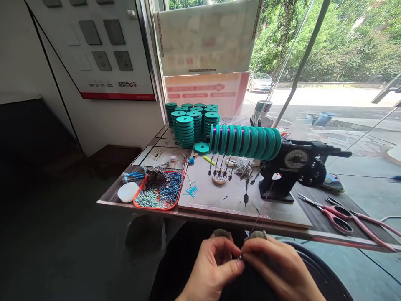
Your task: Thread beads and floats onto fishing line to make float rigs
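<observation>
Here the table (282,213) is the biggest thing, and it stands before a large window. On it, at the back, there are stacks of green spools (191,121). Just beside them a row of the same green spools (246,141) sits on the shaft of a black winding machine (293,167) with a round dial. On the left side lies an orange tray (159,193) full of small beads and tubes, and a white oval object (128,192) touches its left edge. On the right side lie pink-handled scissors (338,215). In the middle of the table stands a small round dish (219,177), with several dark small weights around it.

Below the table edge, over the lap, the two hands meet. The left hand (211,267) and the right hand (280,267) both pinch, with thumb and forefinger, a very small metal piece (240,257) between their fingertips. What it is exactly I cannot tell. A thin line (258,217) goes from this piece up toward the machine.
</observation>
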Demonstrator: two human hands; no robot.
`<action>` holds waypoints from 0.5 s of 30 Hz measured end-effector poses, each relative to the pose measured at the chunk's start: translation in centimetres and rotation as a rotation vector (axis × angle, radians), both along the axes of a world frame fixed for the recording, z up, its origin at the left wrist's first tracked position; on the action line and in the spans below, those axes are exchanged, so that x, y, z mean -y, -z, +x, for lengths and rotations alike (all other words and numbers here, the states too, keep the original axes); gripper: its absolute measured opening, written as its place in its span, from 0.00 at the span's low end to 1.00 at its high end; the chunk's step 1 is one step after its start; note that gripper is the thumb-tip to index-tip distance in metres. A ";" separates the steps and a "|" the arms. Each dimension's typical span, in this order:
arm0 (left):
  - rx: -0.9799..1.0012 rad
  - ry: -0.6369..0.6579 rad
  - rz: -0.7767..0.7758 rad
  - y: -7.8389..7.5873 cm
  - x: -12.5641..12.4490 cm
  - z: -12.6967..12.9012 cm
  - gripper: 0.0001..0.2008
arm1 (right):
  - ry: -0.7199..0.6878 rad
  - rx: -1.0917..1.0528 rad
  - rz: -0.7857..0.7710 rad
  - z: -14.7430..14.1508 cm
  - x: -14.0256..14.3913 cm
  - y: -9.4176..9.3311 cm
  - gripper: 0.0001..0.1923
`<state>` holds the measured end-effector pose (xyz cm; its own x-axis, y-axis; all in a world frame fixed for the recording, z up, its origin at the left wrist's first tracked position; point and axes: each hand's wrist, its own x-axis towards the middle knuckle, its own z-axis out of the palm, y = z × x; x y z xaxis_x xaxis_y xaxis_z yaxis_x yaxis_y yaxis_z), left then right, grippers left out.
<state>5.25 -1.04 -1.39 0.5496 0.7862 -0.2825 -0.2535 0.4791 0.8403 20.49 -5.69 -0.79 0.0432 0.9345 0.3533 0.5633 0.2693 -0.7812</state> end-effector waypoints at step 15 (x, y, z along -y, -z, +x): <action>0.212 -0.050 -0.399 0.3 -0.3 0.8 0.15 | -0.049 0.047 0.214 0.2 0.8 2.0 0.09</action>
